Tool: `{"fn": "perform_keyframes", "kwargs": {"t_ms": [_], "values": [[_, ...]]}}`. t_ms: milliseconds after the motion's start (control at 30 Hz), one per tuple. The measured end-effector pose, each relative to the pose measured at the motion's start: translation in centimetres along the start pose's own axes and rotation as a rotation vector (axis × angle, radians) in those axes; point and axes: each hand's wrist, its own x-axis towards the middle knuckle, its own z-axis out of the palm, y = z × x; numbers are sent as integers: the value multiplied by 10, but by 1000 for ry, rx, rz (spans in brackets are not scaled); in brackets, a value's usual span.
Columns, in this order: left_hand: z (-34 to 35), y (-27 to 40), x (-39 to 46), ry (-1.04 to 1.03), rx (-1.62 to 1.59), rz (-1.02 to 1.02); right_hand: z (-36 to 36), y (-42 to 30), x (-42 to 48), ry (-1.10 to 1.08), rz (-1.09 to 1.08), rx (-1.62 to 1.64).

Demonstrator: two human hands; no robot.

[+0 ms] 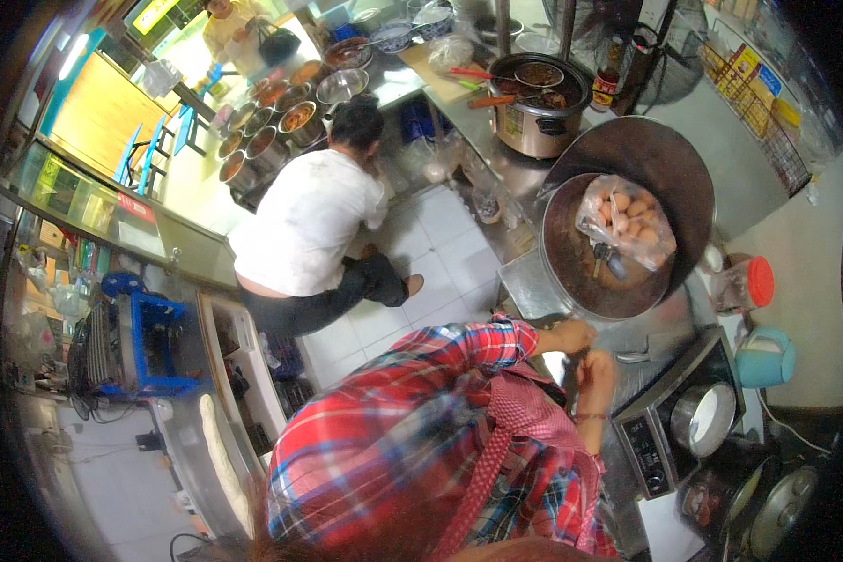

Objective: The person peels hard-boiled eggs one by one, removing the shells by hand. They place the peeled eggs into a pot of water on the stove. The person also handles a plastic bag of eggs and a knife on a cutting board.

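Observation:
My left hand [570,336] and my right hand [596,372] are close together in front of my body, at the near edge of a metal worktop [622,351]. Both are blurred, with fingers curled. Something dark [569,369] shows between them, but I cannot tell what it is or whether either hand grips it. Just beyond my hands stands a wide round metal pan [569,281] with a dark inside. In it rests a clear plastic bag of brown eggs [625,214], beside a small dark object [600,256]. A plaid sleeve [492,341] and a pink checked apron [527,414] are on me.
A person in a white shirt [309,218] bends low to the left on the tiled floor [435,260]. Steel food pots [298,119] line the counter beyond. A cooker of dark stew [541,133] stands ahead. An induction cooker [646,449] with a steel pot [702,421] lies right.

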Motion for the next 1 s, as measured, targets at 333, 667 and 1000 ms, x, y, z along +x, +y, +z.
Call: {"fn": "perform_keyframes", "kwargs": {"t_ms": [333, 667, 1000], "values": [[-32, 47, -4, -248, -546, -234, -37, 19, 17, -190, 77, 107], [-39, 64, -17, 4, -243, -61, -5, -5, -2, 4, 249, 93], [-20, 42, -10, 71, -104, -61, -31, 13, 15, 29, 261, 128]]}}
